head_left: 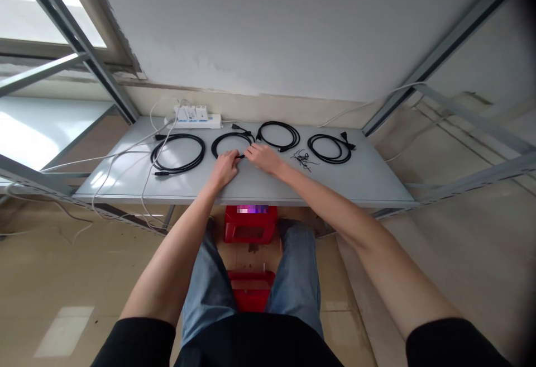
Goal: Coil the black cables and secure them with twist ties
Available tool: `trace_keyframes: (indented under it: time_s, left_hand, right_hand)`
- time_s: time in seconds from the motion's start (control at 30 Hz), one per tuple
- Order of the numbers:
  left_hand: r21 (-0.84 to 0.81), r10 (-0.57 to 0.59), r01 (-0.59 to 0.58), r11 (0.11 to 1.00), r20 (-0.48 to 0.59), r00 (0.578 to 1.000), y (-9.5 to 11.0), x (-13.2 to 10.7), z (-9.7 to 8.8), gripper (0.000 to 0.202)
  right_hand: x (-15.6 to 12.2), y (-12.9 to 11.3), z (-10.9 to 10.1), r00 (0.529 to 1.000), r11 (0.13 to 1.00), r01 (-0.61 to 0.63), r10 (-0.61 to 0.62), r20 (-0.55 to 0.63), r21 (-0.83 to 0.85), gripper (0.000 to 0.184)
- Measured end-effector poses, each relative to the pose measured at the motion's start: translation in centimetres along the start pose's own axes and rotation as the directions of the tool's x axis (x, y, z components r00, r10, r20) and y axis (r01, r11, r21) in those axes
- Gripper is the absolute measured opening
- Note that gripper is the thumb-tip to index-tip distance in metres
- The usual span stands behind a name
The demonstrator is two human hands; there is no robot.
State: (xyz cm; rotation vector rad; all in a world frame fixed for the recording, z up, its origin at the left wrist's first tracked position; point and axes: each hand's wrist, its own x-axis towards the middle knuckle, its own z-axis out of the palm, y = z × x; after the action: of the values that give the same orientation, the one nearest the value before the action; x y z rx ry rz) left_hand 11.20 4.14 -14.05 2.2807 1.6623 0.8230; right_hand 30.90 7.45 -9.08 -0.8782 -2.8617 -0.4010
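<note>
Both of my hands are on one coiled black cable (215, 143), the second coil from the left on the grey shelf (335, 184). My left hand (226, 167) grips the near side of the loop, its fingers closed. At the loop's right side my right hand (262, 157) is also closed on the cable, hiding part of it. A plug (238, 127) sticks out behind this coil. Another coiled cable (202, 149) lies left of my hands, a third coil (297, 133) behind my right hand, and one more coil (310, 142) farther right.
Several thin black ties (305, 160) lie right of my right hand. A white power strip (214, 122) with adapters stands against the wall, and white cords (145, 189) hang over the shelf's left front edge. Metal posts (438, 57) frame the shelf. A red stool (250, 237) is underneath.
</note>
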Motion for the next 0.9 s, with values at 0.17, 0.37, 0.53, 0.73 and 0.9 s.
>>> trace_keyframes:
  time_s: [0.17, 0.37, 0.53, 0.73, 0.9]
  left_hand:
    - [0.010, 0.001, -0.001, 1.000, 0.007, 1.000, -0.1, 0.0, 0.1, 0.017]
    - [0.016, -0.010, 0.010, 1.000, 0.012, 1.000, -0.1, 0.0, 0.1, 0.019]
    - [0.014, 0.009, -0.009, 1.000, 0.023, 1.000, 0.1, 0.0, 0.0, 0.018]
    - [0.020, -0.008, 0.008, 1.000, 0.020, 1.000, 0.2, -0.1, 0.0, 0.019]
    - [0.034, -0.017, 0.016, 0.999, 0.023, 1.000, 0.1, 0.0, 0.0, 0.019]
  right_hand:
    - [0.1, -1.3, -0.1, 0.978, 0.973, -0.208, 0.204, 0.042, 0.102, 0.025]
    - [1.1, -1.7, 0.4, 0.865, 0.793, -0.478, 0.500, 0.043, 0.377, 0.012]
    - [1.8, -1.2, 1.5, 0.685, 0.417, -0.617, 0.703, 0.193, 0.667, 0.016]
    - [1.8, -0.8, 1.8, 0.535, -0.341, -0.519, 0.586, 0.608, 0.784, 0.016]
    - [1.9, -0.8, 0.6, 0.435, -0.613, -0.492, 0.442, 0.784, 0.618, 0.013]
